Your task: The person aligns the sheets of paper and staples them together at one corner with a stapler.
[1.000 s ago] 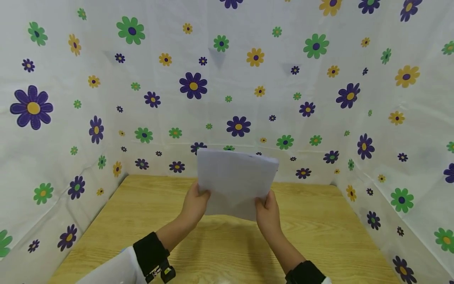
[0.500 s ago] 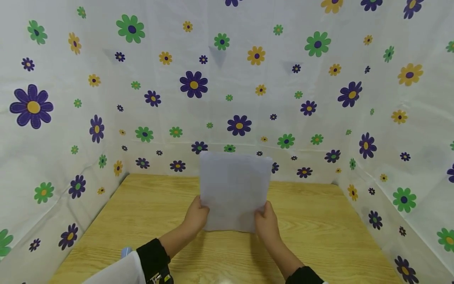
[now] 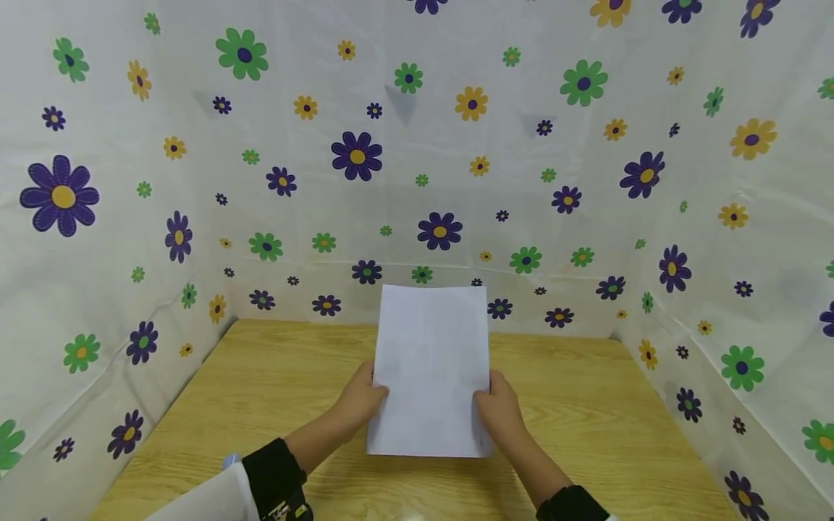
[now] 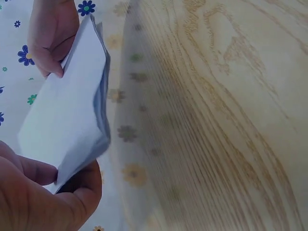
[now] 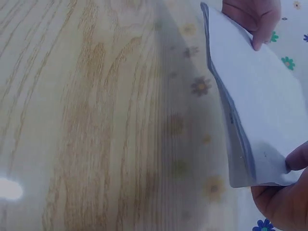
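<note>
A stack of white paper sheets [image 3: 430,354] is held up above the table, its broad face toward the head camera and its long sides upright. My left hand [image 3: 360,400] grips the left long edge, thumb on the front face. On the opposite edge my right hand [image 3: 503,410] holds the stack the same way. Several layers show along the lower edge of the paper stack [image 4: 67,101] in the left wrist view, slightly bowed. From the right wrist, the paper stack [image 5: 255,91] shows a gap between sheets near its lower edge. The fingers behind the paper are mostly hidden.
Beneath the paper lies a wood-grain table [image 3: 260,376]. A small light-blue object [image 3: 231,461] sits beside the left sleeve, partly covered by it. White sheeting with printed flowers [image 3: 313,181] stands behind the table and along both sides.
The stack has turned from squarish and tilted, with its upper edge thick and uneven, to a tall, flat-facing rectangle. Both hands have come lower with it.
</note>
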A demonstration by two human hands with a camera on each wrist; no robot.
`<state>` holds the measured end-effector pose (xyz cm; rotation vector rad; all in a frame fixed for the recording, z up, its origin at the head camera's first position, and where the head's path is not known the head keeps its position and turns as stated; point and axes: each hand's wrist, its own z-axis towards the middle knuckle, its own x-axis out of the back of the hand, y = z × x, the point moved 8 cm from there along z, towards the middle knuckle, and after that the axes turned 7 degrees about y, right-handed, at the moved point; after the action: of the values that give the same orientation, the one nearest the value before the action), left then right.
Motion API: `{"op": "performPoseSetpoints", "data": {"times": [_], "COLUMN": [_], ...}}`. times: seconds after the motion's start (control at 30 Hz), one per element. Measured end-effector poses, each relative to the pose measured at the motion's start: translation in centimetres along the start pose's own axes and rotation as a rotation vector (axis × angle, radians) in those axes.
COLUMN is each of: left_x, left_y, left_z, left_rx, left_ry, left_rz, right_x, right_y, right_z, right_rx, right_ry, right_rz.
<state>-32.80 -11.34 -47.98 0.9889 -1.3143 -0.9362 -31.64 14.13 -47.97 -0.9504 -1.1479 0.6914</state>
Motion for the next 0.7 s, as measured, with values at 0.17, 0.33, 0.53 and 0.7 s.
{"op": "performPoseSetpoints", "data": {"times": [0.17,0.33,0.53,0.7], "left_x": [-0.5,-1.2,-1.5,-1.6], "left_y": [-1.3,-2.7,-4.3,-5.4], "left_z": [-0.4,-0.7,-1.6,-2.4], "left_rx": [0.061,0.124,0.210,0.274], "left_ry": [-0.053,-0.103,-0.134,-0.159], "left_rz": [0.023,0.050,0.111,0.182], "right_x": [-0.5,-1.3,-2.0,-2.1], "right_y": [1.4,3.2,4.6,5.2], "right_z": [-0.5,-1.0,-1.4,-1.8], "right_rx": [-0.071,-0.119,-0.142,-0.160], "right_ry": [-0.058,-0.117,-0.169,-0.182], "right_rz": [-0.038,-0.092,-0.160,-0.191]}}
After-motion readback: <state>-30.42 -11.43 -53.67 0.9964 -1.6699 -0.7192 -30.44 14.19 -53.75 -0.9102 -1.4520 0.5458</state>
